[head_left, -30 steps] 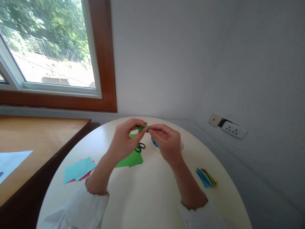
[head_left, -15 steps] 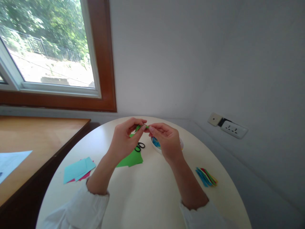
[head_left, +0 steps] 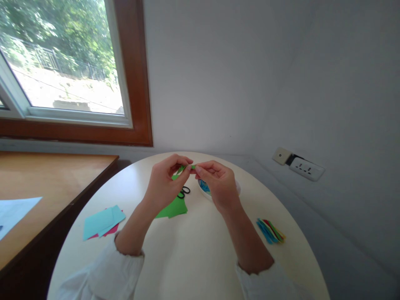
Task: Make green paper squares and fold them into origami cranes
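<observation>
Above the far part of the round white table [head_left: 193, 258], my left hand [head_left: 164, 183] and my right hand [head_left: 218, 185] meet. Both pinch a small green paper strip [head_left: 187, 168] between thumb and fingers. Under my left hand lies a green paper sheet [head_left: 173, 208] with black scissors [head_left: 183, 191] on it. A small white dish [head_left: 204, 189] with blue bits sits behind my right hand, mostly hidden.
A light blue sheet on a pink one [head_left: 101, 221] lies at the table's left. A bundle of coloured paper strips [head_left: 270, 231] lies at the right. A wooden desk [head_left: 46, 183] with a white paper stands left, under the window. A wall socket [head_left: 306, 168] is at right.
My hands have stayed together on the green strip, with only small finger shifts. Nothing else on the table has moved.
</observation>
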